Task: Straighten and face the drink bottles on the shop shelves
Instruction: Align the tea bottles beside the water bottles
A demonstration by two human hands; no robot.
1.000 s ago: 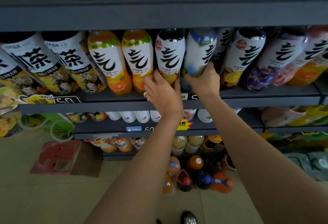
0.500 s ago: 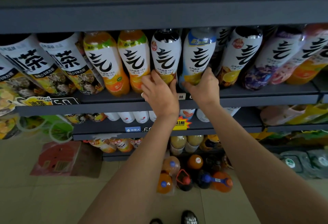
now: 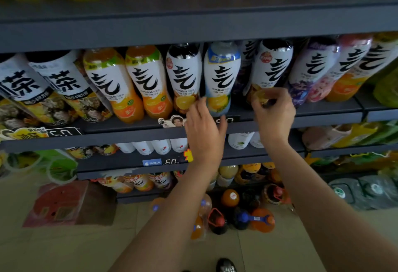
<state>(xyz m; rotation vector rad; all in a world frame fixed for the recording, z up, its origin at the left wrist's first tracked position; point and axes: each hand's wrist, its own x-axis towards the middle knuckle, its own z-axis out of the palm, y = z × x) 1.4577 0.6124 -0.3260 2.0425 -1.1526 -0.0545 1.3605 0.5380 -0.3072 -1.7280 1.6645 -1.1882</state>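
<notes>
A row of white-labelled drink bottles with black brush characters stands on the middle shelf [image 3: 323, 118]. My left hand [image 3: 204, 127] reaches up with fairly straight fingers, its fingertips at the lemon-printed base of the blue-topped bottle [image 3: 220, 77], beside a black-topped lemon bottle [image 3: 184, 77]. My right hand [image 3: 274, 112] curls its fingers and thumb round the base of another black-topped bottle [image 3: 273, 67] further right. That bottle leans to the right, and a dark bottle stands half hidden behind it. Two orange-juice bottles [image 3: 137, 82] stand left of the hands.
Purple, pink and orange bottles [image 3: 316, 71] fill the shelf to the right, tea bottles [image 3: 64, 86] to the left. The upper shelf [image 3: 193, 19] overhangs the bottle tops. Lower shelves hold more drinks, and large bottles [image 3: 230, 213] stand on the floor beside a red carton [image 3: 58, 202].
My right hand left the blue-topped bottle and took hold of the black-topped bottle to its right. My left hand shifted right from the black-topped lemon bottle to the blue-topped one.
</notes>
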